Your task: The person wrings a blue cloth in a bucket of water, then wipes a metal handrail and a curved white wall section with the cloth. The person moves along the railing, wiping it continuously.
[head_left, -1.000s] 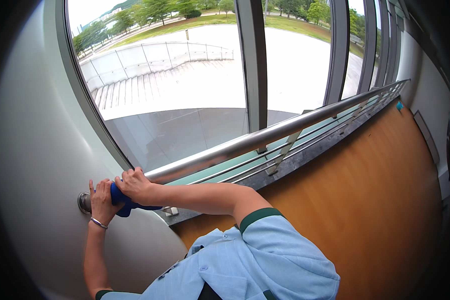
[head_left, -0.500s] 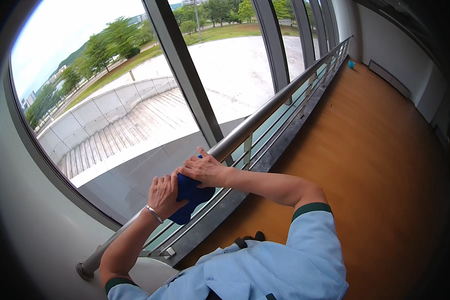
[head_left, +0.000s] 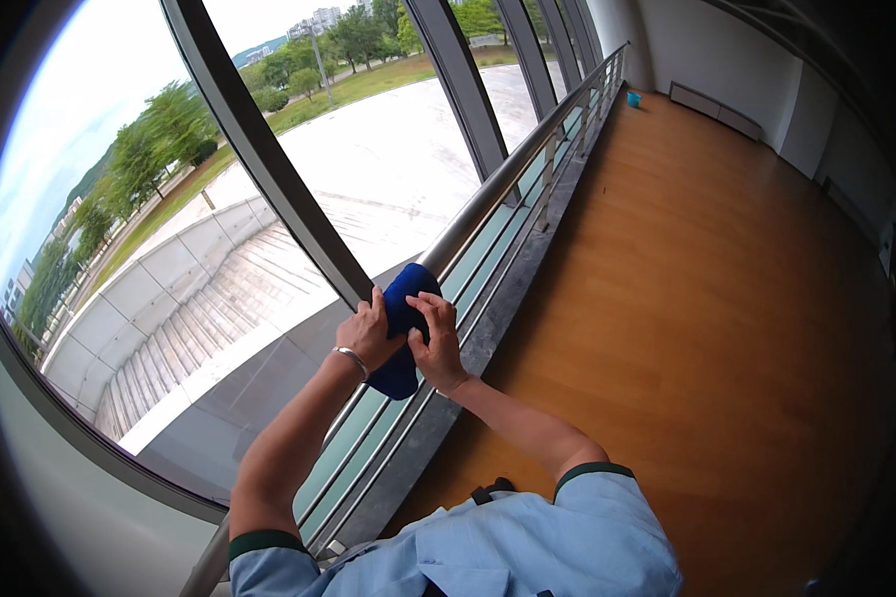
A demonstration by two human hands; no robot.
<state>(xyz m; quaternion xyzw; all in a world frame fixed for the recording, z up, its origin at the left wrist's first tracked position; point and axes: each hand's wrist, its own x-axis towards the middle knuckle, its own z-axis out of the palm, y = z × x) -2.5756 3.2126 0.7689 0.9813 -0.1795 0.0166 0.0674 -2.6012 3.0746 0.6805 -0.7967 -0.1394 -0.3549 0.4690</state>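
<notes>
A dark blue cloth [head_left: 398, 373] is draped over the steel handrail [head_left: 478, 211] in front of me and hangs down on its right side. My left hand [head_left: 370, 333], a silver bangle at its wrist, presses round the cloth from the left. Its forefinger points up along the fabric. From the right, my right hand [head_left: 438, 338] holds the cloth, with its fingers bent and its thumb set apart from them. Where the cloth folds beneath both hands is partly hidden.
Thin horizontal rails [head_left: 488, 269] run below the handrail, above a dark stone ledge [head_left: 508, 313]. Tall windows with grey mullions [head_left: 269, 149] stand to the left. The brown floor [head_left: 647, 328] stretches right. Far off, a turquoise bucket [head_left: 633, 99] stands near the railing.
Both hands and the cloth have moved forward along the handrail. My right hand has come off the top of the rail to the cloth's right side. The whole view has shifted.
</notes>
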